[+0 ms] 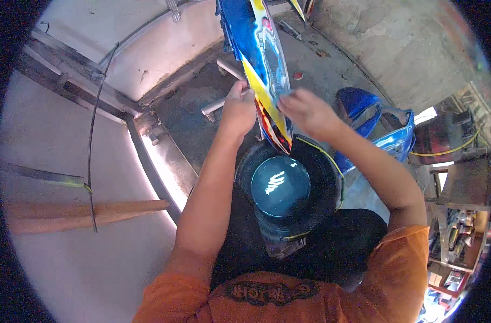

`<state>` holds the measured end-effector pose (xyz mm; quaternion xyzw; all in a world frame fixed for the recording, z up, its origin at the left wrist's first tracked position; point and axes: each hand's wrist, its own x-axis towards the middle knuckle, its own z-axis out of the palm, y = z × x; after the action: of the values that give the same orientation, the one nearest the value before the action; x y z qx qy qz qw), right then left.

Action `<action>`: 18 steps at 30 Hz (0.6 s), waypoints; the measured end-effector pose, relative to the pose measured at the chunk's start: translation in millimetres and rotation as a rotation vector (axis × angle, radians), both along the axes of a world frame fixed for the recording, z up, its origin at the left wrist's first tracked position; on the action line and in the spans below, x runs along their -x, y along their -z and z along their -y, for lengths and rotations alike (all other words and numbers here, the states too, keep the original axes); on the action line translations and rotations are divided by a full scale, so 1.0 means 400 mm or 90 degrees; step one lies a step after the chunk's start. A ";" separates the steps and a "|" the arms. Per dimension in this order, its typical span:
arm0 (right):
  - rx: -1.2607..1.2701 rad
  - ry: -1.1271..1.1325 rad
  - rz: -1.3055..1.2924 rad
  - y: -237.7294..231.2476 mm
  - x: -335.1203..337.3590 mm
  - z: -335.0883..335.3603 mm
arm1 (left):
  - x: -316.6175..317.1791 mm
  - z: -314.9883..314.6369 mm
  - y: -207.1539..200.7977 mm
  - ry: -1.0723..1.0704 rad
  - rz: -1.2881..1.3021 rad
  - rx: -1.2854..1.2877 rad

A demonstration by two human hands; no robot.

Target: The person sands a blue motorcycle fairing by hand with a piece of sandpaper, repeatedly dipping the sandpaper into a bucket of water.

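A long glossy motorcycle body panel (pixel 256 48), blue with yellow, red and white graphics, stands on end with its lower tip over a black bucket (pixel 323 177) of water. My left hand (pixel 239 107) grips the panel's left edge. On the right edge, my right hand (pixel 309 112) presses with the fingers bent against the surface; whether it holds a small pad or cloth I cannot tell. The water (pixel 280 185) in the bucket glints. Both forearms reach up from an orange shirt at the bottom.
A second blue body panel (pixel 374 124) lies right of the bucket on the concrete floor. A metal door track (pixel 165 161) and white wall run along the left, with a wooden handle (pixel 89 212). A cluttered shelf (pixel 455 237) stands at the right.
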<state>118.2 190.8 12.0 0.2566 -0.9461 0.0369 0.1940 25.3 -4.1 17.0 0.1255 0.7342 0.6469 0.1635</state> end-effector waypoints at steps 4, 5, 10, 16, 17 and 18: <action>-0.039 -0.113 0.027 0.063 -0.100 0.022 | 0.022 0.004 0.038 -0.033 -0.076 0.019; -0.040 -0.113 0.026 0.066 -0.110 0.021 | 0.018 0.005 0.046 -0.033 -0.076 0.018; 0.193 -0.061 -0.011 -0.005 -0.082 0.009 | -0.008 0.001 -0.007 -0.026 -0.040 0.046; 0.172 0.057 -0.234 -0.199 0.173 -0.001 | -0.016 -0.001 -0.016 -0.018 0.042 -0.017; 0.171 0.063 -0.258 -0.190 0.198 0.006 | -0.002 0.011 -0.002 -0.005 0.015 0.039; 0.178 0.064 -0.260 -0.182 0.195 0.016 | -0.002 0.018 -0.008 -0.006 0.012 0.045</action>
<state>40.4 184.5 84.9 0.1824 -0.8844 0.1050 0.4167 26.0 -11.1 20.0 0.1097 0.7558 0.6223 0.1718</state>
